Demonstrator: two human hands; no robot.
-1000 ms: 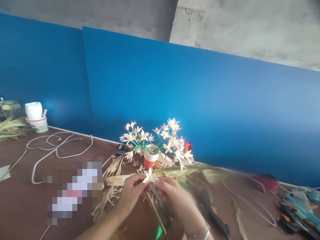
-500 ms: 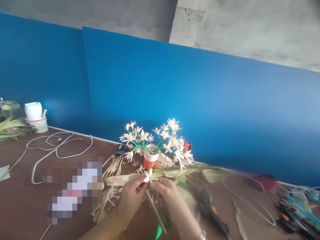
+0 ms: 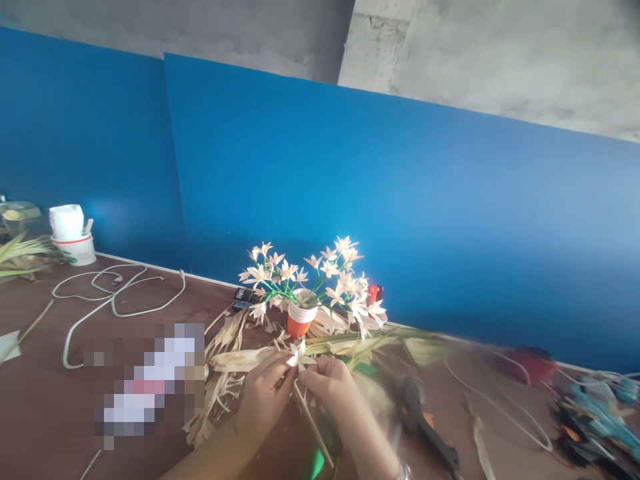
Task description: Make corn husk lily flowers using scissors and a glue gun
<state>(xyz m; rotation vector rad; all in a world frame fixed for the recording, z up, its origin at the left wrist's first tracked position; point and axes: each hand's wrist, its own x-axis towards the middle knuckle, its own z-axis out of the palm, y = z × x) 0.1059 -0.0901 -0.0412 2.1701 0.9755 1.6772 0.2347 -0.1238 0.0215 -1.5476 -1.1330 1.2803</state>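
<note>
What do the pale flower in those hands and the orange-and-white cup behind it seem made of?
Flower: probably dried plant husk, matte; its thin, pale petals resemble the dry leaves lying around. Cup: likely paper, possibly plastic, smooth-looking; white bands above orange suggest stacked rims.

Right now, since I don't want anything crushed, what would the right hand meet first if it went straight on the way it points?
The right hand points forward and leftward: first, touching or nearly so, is likely the white flower, with the left hand close beyond; depth is unclear from one view.
</note>
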